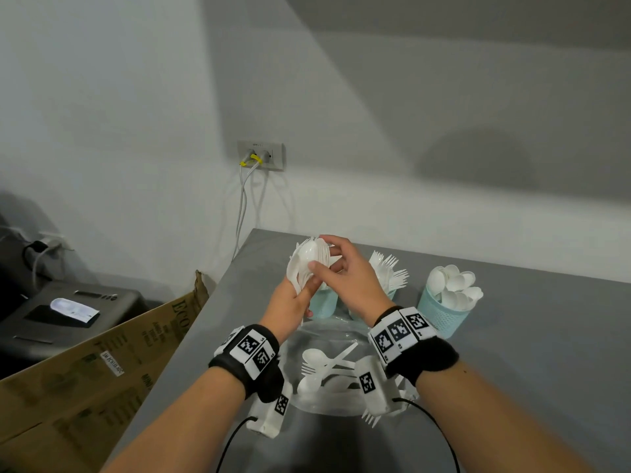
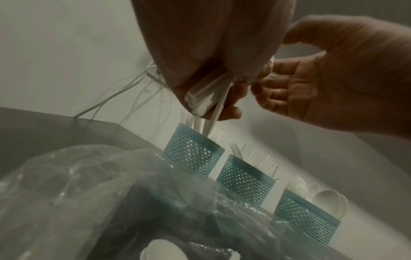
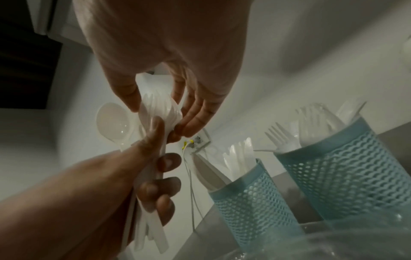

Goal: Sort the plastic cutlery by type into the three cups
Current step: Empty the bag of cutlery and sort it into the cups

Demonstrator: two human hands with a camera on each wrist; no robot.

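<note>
My left hand [image 1: 300,297] grips a bundle of white plastic cutlery [image 1: 307,264] by the handles, raised over the left cup [image 1: 322,307]. In the right wrist view the bundle [image 3: 153,176] shows a spoon [image 3: 113,119] and fork heads [image 3: 160,109]. My right hand [image 1: 326,256] pinches those fork heads between thumb and fingers. Three teal mesh cups stand in a row: the left cup [image 3: 251,197] holds knives [image 3: 238,158], the middle cup [image 3: 342,167] holds forks [image 1: 389,271], the right cup [image 1: 444,314] holds spoons [image 1: 454,285].
Loose spoons and forks [image 1: 327,367] lie on a clear plastic bag [image 1: 300,397] near me, below my wrists. The grey table [image 1: 529,370] ends at the left by a cardboard box [image 1: 102,363]. Cables [image 1: 243,206] hang from a wall socket behind.
</note>
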